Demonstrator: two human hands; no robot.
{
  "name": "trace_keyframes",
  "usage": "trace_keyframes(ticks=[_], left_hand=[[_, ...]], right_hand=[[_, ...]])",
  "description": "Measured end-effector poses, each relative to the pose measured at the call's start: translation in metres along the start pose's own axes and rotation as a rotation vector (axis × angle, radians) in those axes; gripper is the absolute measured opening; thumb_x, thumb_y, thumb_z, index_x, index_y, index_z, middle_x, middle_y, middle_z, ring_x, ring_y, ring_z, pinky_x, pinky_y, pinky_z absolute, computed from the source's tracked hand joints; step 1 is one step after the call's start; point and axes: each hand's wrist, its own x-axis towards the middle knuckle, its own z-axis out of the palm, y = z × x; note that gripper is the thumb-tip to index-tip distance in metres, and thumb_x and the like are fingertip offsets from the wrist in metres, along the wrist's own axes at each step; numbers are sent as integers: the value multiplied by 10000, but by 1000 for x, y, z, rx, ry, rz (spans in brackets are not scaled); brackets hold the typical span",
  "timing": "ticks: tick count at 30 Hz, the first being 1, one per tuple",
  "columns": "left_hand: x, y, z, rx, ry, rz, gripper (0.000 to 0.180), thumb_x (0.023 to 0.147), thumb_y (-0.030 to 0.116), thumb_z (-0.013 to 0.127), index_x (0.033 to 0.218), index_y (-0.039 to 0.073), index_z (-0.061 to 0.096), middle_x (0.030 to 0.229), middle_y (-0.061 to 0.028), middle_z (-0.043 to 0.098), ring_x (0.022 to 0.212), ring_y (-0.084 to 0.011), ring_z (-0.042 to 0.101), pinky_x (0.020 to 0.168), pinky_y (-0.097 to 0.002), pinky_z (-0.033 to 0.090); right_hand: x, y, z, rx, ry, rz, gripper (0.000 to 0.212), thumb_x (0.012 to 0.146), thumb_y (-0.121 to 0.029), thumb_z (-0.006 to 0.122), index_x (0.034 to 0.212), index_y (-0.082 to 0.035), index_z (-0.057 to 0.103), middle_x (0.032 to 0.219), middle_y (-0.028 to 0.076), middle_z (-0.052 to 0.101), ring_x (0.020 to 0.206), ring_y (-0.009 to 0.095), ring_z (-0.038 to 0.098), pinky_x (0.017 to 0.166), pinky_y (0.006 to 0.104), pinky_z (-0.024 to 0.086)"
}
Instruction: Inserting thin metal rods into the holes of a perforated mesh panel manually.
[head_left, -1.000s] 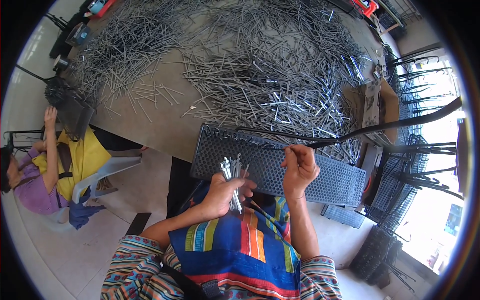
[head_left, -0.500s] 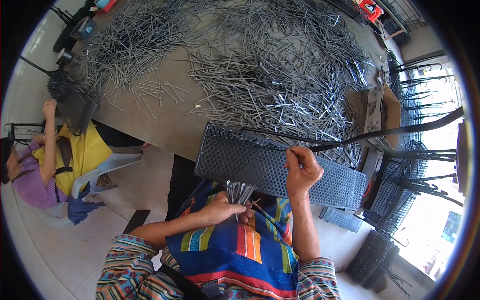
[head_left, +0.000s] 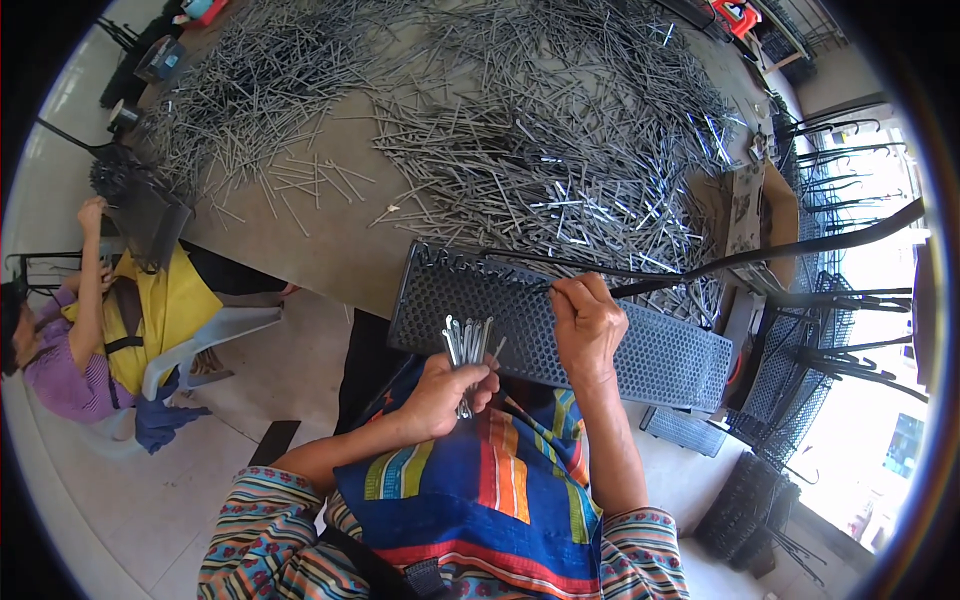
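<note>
My left hand [head_left: 437,395] is closed round a bunch of thin metal pins [head_left: 467,340] with looped heads, which stick up from the fist just in front of the near edge of a dark perforated panel [head_left: 650,352]. The panel has rows of round holes and lies slanted along the table's near edge. Along its far left edge, several small dark pieces [head_left: 455,262] sit in a row. My right hand [head_left: 592,325] is above the panel, thumb and fingertips pinched at its far side. Whatever is between those fingertips is too small to make out.
Heaps of similar metal pins [head_left: 600,180] cover the table [head_left: 300,240]. A long dark hooked bar [head_left: 800,248] runs from the panel to the right, near an open cardboard box [head_left: 778,225]. Hooked mesh racks [head_left: 770,390] stand at right. Another person [head_left: 75,360] sits at left.
My left hand has risen toward the panel with the bunch of pins. My right hand has shifted left along the panel and slightly nearer its far edge, still pinched.
</note>
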Motion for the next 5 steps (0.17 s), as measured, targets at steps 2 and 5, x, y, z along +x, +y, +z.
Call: trace_keyframes(ticks=[2, 5], left_hand=[[1, 1, -2, 9, 12, 4, 120, 906, 66, 552, 999, -1, 584, 799, -100, 608, 617, -131, 539, 549, -273, 441], [1, 5, -4, 16, 18, 9, 148, 906, 75, 566, 1032, -3, 577, 825, -109, 614, 651, -142, 558, 563, -291, 459]], right_hand=[[-3, 4, 2, 8, -7, 7, 133, 733, -35, 720, 865, -53, 711, 797, 80, 631, 676, 224, 656, 599, 319, 497], [-4, -2, 3, -9, -37, 81, 301, 706, -83, 760, 1001, -80, 700, 834, 84, 643, 689, 187, 667, 609, 330, 502]])
